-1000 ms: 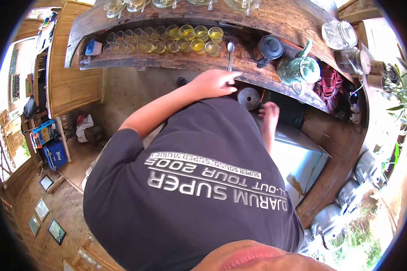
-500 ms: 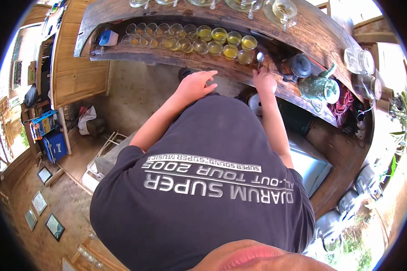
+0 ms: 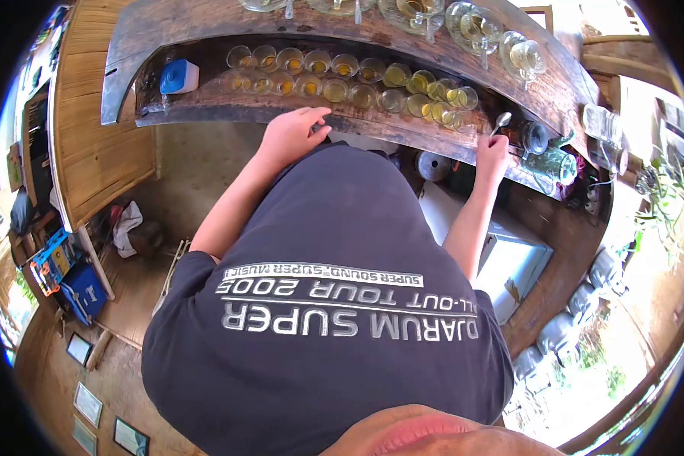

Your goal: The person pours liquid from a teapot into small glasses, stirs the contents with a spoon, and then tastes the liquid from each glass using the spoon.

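My right hand [image 3: 492,152] pinches the handle of a metal spoon [image 3: 502,120], its bowl raised above the wooden counter's front edge. Right of it stand a dark-lidded jar [image 3: 534,137] and a green glass pitcher [image 3: 556,166]. My left hand [image 3: 292,137] is at the counter edge with fingers loosely bent and apart, holding nothing. Beyond both hands, two rows of small glasses [image 3: 335,90] line the recessed shelf [image 3: 205,101]; many have yellow or orange contents at the bottom.
A blue-lidded white container [image 3: 179,77] sits at the shelf's left end. Glass cups on saucers [image 3: 475,30] stand along the upper counter, with clear jars [image 3: 604,121] at its right end. A white chest [image 3: 513,258] is below, right of my body.
My right hand has moved right, away from the end of the glass rows, with the spoon still in it. My left hand has shifted slightly left, and the view has turned a little.
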`<state>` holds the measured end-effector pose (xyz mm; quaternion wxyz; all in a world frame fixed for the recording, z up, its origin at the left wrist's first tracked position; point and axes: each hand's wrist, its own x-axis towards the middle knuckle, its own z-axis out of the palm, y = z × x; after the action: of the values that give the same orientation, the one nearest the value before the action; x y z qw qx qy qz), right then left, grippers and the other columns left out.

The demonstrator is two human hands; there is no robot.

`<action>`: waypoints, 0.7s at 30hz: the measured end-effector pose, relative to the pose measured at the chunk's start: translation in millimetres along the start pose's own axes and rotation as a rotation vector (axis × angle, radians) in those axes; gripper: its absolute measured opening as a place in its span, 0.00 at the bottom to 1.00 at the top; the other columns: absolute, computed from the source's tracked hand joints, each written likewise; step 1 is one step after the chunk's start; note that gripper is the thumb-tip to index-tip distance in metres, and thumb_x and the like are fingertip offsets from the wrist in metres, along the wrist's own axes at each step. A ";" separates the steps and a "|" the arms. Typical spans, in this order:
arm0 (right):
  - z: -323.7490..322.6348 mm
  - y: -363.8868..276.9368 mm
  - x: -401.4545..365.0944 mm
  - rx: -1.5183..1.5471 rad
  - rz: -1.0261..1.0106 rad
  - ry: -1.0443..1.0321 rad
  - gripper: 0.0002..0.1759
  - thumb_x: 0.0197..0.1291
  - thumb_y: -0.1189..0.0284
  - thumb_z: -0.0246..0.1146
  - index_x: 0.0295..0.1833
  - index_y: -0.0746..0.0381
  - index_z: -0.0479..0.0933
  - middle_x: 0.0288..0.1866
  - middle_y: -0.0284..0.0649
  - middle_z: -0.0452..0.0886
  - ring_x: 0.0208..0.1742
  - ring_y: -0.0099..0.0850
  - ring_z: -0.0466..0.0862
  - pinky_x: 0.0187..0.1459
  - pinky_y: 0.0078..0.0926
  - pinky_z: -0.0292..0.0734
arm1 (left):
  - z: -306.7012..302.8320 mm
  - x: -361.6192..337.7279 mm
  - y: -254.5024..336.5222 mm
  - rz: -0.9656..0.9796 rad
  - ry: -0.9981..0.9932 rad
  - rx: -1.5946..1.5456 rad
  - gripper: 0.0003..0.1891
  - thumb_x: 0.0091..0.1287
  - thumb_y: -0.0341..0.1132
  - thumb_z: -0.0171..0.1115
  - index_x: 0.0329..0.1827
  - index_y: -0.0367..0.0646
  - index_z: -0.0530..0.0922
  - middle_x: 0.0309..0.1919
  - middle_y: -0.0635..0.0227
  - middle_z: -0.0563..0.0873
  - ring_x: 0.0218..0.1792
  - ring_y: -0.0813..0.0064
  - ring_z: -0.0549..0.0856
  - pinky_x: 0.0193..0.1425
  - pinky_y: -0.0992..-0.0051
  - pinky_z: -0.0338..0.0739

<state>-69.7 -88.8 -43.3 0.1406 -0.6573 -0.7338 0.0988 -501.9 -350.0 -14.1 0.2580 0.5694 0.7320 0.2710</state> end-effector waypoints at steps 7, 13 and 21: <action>14.1 -191.1 -97.5 0.834 0.045 -0.379 0.09 0.81 0.71 0.70 0.57 0.66 0.87 0.43 0.34 0.89 0.43 0.22 0.87 0.49 0.27 0.84 | -33.7 25.5 -44.9 0.087 -0.101 0.062 0.20 0.77 0.46 0.77 0.67 0.51 0.91 0.50 0.68 0.97 0.40 0.64 0.95 0.49 0.61 0.90; 54.2 -243.9 -104.0 0.790 -0.068 -0.613 0.12 0.81 0.70 0.72 0.61 0.65 0.89 0.46 0.42 0.95 0.48 0.27 0.93 0.54 0.31 0.88 | -32.8 37.0 -57.0 0.209 -0.070 0.091 0.20 0.78 0.49 0.77 0.66 0.52 0.92 0.51 0.65 0.96 0.43 0.60 0.96 0.49 0.59 0.89; 75.5 -256.8 -76.9 0.602 -0.363 -0.574 0.15 0.81 0.64 0.71 0.62 0.63 0.91 0.53 0.50 0.95 0.55 0.49 0.95 0.58 0.42 0.88 | -36.6 29.1 -55.9 0.079 -0.114 0.112 0.20 0.76 0.51 0.77 0.66 0.54 0.92 0.50 0.66 0.96 0.41 0.61 0.95 0.48 0.60 0.89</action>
<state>-328.3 -192.0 -35.6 0.1313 -0.3938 -0.7851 0.4597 -572.1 -336.8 -28.4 0.2562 0.6259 0.7070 0.2069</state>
